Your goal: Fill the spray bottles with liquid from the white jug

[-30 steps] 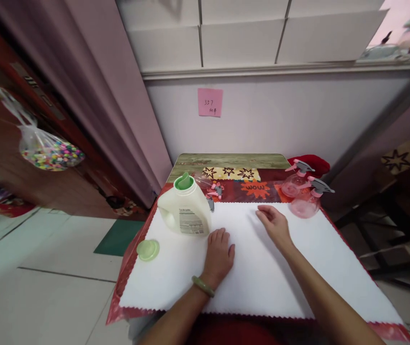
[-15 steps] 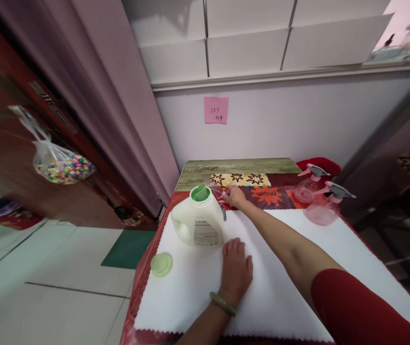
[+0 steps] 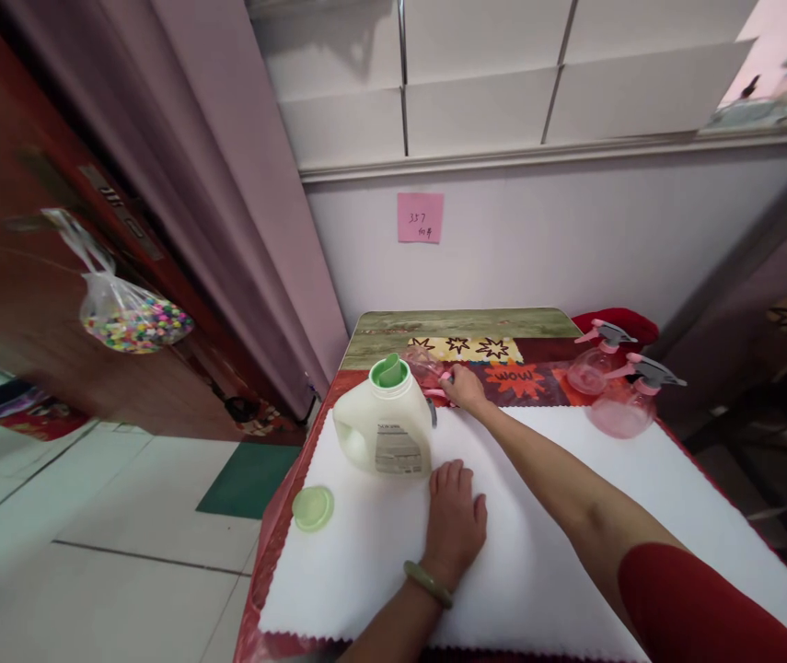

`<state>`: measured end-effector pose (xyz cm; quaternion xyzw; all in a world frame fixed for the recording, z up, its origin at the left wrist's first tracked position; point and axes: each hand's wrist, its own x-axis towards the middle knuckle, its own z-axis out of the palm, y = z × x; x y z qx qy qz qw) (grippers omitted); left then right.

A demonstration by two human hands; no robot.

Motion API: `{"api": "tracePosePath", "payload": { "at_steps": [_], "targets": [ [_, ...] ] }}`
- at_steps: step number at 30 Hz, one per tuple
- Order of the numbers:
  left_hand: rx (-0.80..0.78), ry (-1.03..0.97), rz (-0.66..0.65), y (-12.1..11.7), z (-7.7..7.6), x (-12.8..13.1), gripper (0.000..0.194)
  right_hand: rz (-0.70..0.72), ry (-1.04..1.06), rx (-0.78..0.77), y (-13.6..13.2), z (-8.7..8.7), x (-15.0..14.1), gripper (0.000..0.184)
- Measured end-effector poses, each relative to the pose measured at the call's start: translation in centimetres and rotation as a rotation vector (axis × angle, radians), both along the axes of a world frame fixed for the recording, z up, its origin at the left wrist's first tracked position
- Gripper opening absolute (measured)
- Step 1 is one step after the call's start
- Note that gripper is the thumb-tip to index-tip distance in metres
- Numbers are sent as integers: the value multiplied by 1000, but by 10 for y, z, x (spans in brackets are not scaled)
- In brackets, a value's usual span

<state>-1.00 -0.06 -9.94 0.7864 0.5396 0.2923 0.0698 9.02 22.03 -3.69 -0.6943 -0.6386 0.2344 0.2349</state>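
"What's the right hand point(image 3: 466, 389) gripping?"
"A clear bottle point(image 3: 422, 361) by its pink end, beyond the left hand point(image 3: 455, 517)."
"And that one?"
"Flat on the white mat point(image 3: 538, 552), jug point(image 3: 383, 425) just ahead-left, green cap point(image 3: 313, 508) to its left."

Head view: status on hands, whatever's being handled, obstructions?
Left hand palm-down on white zigzag-edged mat. Right hand at pink-necked clear plastic spray bottle; grip unclear. White plastic jug with green mouth stands close in front of it.
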Motion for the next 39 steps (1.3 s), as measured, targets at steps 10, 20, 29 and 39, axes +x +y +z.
{"api": "tracePosePath", "payload": {
  "at_steps": [10,20,29,39],
  "targets": [
    [-168,-620,-106,-2,20,2,34,-23,755,12,-157,36,127,42],
    [-637,-1422,-254,0,97,11,97,404,913,-528,-208,80,165,37],
    [-787,-1809,92,-26,102,30,52,-25,1455,99,-212,63,115,47],
    [-212,-1104,-109,-49,75,39,108,-233,1594,64,-227,59,69,39]
  ]
}}
